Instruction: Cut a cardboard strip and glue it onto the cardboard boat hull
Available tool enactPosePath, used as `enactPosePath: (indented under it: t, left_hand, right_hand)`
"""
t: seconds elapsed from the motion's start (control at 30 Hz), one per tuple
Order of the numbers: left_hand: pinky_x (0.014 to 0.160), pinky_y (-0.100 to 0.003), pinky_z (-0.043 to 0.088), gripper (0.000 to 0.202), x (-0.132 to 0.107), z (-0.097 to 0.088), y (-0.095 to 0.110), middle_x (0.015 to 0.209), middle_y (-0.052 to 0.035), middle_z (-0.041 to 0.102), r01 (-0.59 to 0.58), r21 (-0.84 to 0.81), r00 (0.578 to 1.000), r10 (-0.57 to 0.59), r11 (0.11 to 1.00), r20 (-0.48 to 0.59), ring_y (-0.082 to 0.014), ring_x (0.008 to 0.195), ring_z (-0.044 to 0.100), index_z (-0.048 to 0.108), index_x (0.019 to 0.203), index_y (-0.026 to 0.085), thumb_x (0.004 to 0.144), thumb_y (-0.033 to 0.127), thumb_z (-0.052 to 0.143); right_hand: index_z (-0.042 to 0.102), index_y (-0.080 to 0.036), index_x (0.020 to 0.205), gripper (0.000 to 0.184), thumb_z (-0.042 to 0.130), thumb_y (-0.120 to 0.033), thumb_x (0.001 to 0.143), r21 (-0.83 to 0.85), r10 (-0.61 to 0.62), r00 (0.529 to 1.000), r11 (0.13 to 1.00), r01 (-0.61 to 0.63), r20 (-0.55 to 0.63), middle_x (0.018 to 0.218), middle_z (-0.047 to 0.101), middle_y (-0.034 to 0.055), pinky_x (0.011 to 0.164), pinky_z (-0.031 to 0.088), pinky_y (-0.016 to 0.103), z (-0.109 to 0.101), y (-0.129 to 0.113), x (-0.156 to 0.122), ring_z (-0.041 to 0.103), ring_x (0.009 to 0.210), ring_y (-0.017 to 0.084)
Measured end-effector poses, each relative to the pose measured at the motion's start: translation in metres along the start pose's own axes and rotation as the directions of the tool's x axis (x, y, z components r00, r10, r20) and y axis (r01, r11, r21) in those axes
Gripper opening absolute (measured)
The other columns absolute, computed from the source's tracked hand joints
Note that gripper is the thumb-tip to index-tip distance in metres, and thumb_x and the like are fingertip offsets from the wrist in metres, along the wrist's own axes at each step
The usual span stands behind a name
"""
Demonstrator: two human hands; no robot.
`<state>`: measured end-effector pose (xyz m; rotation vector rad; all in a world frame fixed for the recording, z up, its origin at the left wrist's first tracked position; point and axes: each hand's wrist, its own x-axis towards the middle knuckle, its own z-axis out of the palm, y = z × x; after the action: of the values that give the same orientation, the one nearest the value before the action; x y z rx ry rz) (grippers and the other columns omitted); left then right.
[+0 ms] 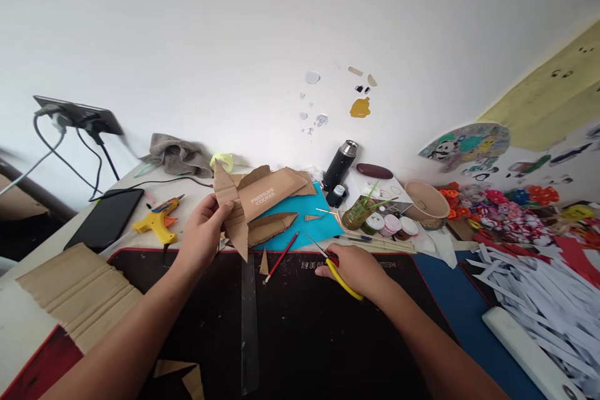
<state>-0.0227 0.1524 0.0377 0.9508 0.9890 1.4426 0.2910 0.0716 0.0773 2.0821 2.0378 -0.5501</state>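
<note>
My left hand is closed on a brown cardboard cut-out printed "PRESSURE COOKER" and holds it raised above the black mat. My right hand rests on the mat, wrapped round yellow-handled scissors whose blades point up and left toward a blue sheet. A red pencil and a small cardboard triangle lie between the hands. A clear ruler lies lengthwise on the mat below the cut-out.
A yellow glue gun and a black phone lie at the left, folded cardboard below them. A black flask, paint jars and a paper bowl stand at the back right. White paper strips pile at the right.
</note>
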Motion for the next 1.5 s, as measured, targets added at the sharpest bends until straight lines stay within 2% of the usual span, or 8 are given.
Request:
enactPosePath:
  t: [0.3,0.47,0.67,0.87,1.07,1.27,1.33,1.5]
  left_hand:
    - [0.053,-0.024,0.051,0.061,-0.003,0.007,0.004,0.105,-0.0086,0.080,0.002,0.018,1.000,-0.002,1.000,0.013,-0.0203,0.079,0.068,0.074,0.111,0.017,0.073,0.060,0.095]
    - [0.062,-0.027,0.063,0.066,-0.007,0.013,0.000,0.101,-0.0062,0.078,0.060,-0.040,0.998,-0.058,0.997,0.038,-0.0202,0.083,0.071,0.075,0.108,0.017,0.064,0.057,0.102]
    - [0.070,-0.032,0.068,0.065,-0.012,0.020,-0.007,0.094,-0.0039,0.077,0.136,-0.137,0.990,-0.141,0.981,-0.028,-0.0200,0.085,0.072,0.073,0.095,0.017,0.053,0.052,0.108]
    - [0.068,-0.030,0.065,0.065,-0.008,0.013,-0.007,0.101,-0.0053,0.078,0.094,-0.050,0.995,-0.095,0.994,-0.024,-0.0194,0.083,0.072,0.074,0.104,0.017,0.062,0.057,0.103]
    - [0.052,-0.025,0.046,0.053,-0.003,-0.002,0.000,0.059,-0.0012,0.066,-0.035,0.319,0.999,0.033,0.947,0.014,-0.0140,0.053,0.056,0.067,0.075,0.019,0.084,0.069,0.083]
    - [0.071,-0.038,0.064,0.043,-0.007,-0.003,-0.008,0.085,-0.0099,0.086,-0.158,0.613,0.987,0.146,0.774,0.071,-0.0316,0.080,0.082,0.084,0.096,0.021,0.086,0.062,0.078]
    - [0.075,-0.040,0.067,0.044,-0.009,0.000,-0.009,0.085,-0.0098,0.087,-0.138,0.601,0.990,0.128,0.787,0.059,-0.0341,0.084,0.084,0.085,0.100,0.021,0.084,0.061,0.081]
    - [0.084,-0.045,0.072,0.051,-0.010,0.008,-0.008,0.079,-0.0101,0.085,0.051,0.262,0.998,-0.040,0.964,-0.047,-0.0322,0.077,0.085,0.081,0.095,0.015,0.076,0.061,0.092]
  right_hand:
    - [0.082,-0.021,0.103,0.024,0.069,-0.041,0.106,0.183,-0.075,0.982,0.977,0.108,-0.174,0.086,0.080,0.0078,0.070,0.042,0.033,-0.016,0.002,0.000,0.075,0.085,0.027]
    - [0.075,-0.021,0.112,0.049,0.066,-0.067,0.099,0.771,-0.153,0.976,0.598,0.218,-0.158,0.093,0.079,0.0063,0.056,0.046,0.029,0.014,-0.030,0.013,0.070,0.062,0.019]
    - [0.066,-0.021,0.096,0.059,0.068,-0.080,0.092,0.923,-0.150,0.953,0.248,0.294,-0.263,0.081,0.076,0.0042,0.048,0.044,0.026,0.036,-0.079,0.047,0.065,0.051,0.015]
    - [0.068,-0.021,0.089,0.047,0.074,-0.067,0.090,0.911,-0.085,0.951,0.273,0.308,-0.296,0.062,0.067,-0.0011,0.046,0.039,0.027,0.040,-0.094,0.065,0.058,0.045,0.014]
    - [0.070,-0.023,0.087,0.033,0.069,-0.055,0.096,0.849,-0.043,0.929,0.391,0.354,-0.368,0.058,0.063,-0.0033,0.051,0.041,0.029,0.047,-0.082,0.065,0.054,0.046,0.015]
    - [0.070,-0.025,0.083,0.027,0.064,-0.045,0.102,0.700,-0.046,0.888,0.597,0.392,-0.457,0.059,0.065,-0.0019,0.053,0.040,0.030,0.049,-0.068,0.064,0.057,0.050,0.017]
    - [0.069,-0.025,0.083,0.028,0.067,-0.047,0.100,0.735,-0.026,0.893,0.558,0.386,-0.449,0.058,0.064,-0.0021,0.052,0.040,0.029,0.050,-0.064,0.066,0.057,0.049,0.017]
    - [0.068,-0.023,0.090,0.048,0.076,-0.070,0.092,0.905,0.003,0.917,0.162,0.393,-0.399,0.071,0.070,0.0004,0.047,0.043,0.026,0.043,-0.057,0.068,0.063,0.050,0.016]
